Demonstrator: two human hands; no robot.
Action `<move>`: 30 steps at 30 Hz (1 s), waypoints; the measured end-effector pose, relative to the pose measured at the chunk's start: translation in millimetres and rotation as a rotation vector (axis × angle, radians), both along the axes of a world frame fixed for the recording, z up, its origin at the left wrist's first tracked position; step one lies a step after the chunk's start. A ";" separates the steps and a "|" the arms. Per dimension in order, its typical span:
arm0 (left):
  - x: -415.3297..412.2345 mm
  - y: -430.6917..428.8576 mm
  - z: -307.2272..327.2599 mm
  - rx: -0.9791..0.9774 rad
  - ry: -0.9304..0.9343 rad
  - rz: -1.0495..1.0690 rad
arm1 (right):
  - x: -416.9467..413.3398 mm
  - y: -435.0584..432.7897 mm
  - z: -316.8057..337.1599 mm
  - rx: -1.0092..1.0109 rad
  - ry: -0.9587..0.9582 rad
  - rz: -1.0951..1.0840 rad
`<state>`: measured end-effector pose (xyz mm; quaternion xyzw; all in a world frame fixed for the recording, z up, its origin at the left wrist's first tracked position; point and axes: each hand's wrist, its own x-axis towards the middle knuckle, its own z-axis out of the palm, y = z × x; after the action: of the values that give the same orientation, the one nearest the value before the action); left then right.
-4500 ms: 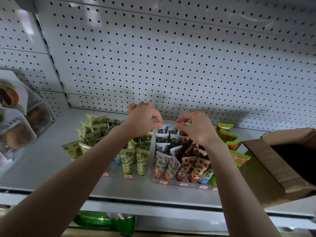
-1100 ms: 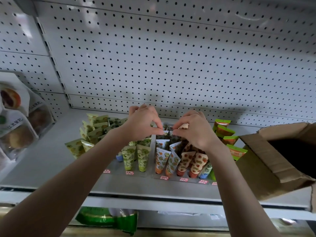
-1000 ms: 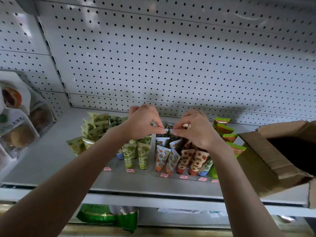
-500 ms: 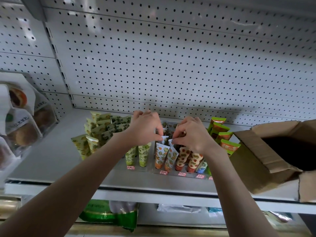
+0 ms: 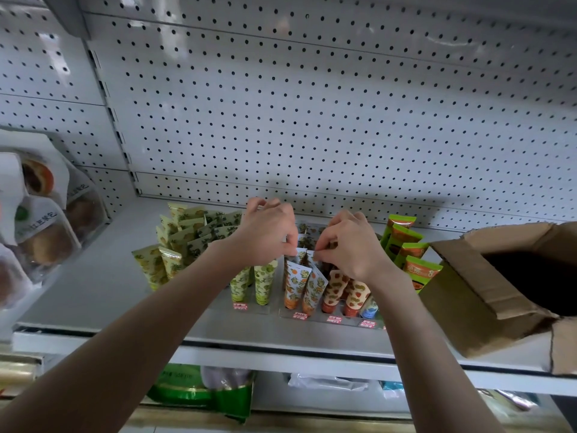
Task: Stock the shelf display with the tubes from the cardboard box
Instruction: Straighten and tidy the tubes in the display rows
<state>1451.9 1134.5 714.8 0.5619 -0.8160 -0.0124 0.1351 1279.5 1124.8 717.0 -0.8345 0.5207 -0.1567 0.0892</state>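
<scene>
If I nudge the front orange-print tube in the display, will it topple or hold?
It probably tips easily: the orange-print tube stands on its narrow cap, wide crimped end up, leaning on its neighbours. It is likely light and slightly squashy, being small and soft-looking. Its glossy skin may slip, so pinch the flat crimp.

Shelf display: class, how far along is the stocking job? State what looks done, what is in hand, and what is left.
Done: front rows of green tubes, orange-patterned tubes and red tubes stand upright. In hand: the left hand and right hand pinch orange-patterned tube tops mid-row. Left: yellow tubes lie loosely heaped at left; the cardboard box is too dark inside to judge.
</scene>
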 end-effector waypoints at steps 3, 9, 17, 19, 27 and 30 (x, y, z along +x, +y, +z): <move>-0.9 -0.6 -0.3 0.001 -0.001 0.003 | -0.5 0.0 -0.1 -0.002 0.004 0.002; -0.2 -0.7 -1.5 0.002 0.016 0.005 | -0.6 -1.0 -1.2 -0.001 0.001 -0.003; 1.7 -0.6 -2.1 0.003 0.042 0.013 | 0.7 -0.6 0.1 -0.002 0.006 -0.014; 1.5 -0.7 -2.7 0.005 0.039 0.013 | 1.2 0.1 0.0 -0.002 0.007 -0.014; 2.0 0.3 -3.7 0.000 0.048 0.015 | 0.7 2.8 1.3 0.008 0.014 -0.011; 2.1 1.7 -4.3 0.000 0.060 0.021 | 0.7 4.2 2.0 0.016 0.000 -0.016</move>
<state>1454.0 1136.2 710.5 0.5697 -0.8057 -0.0277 0.1598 1280.1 1129.1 719.0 -0.8295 0.5286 -0.1535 0.0947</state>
